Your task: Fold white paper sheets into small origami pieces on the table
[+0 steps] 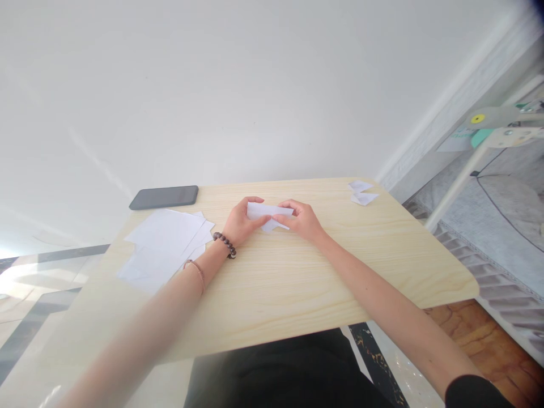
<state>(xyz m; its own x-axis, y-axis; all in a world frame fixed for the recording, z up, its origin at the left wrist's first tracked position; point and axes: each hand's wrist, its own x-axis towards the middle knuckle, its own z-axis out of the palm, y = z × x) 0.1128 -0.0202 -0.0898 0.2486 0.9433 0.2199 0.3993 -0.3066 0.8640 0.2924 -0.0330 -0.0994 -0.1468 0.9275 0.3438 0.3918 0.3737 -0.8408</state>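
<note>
A small folded piece of white paper lies on the light wooden table near its middle back. My left hand pinches its left side, thumb and fingers closed on the fold. My right hand presses and grips its right side with curled fingers. A bead bracelet and a thin bangle are on my left wrist.
A stack of white paper sheets lies left of my hands. A dark phone rests at the table's back left edge. Two small folded paper pieces sit at the back right corner. A white wall stands behind; a lamp stands to the right.
</note>
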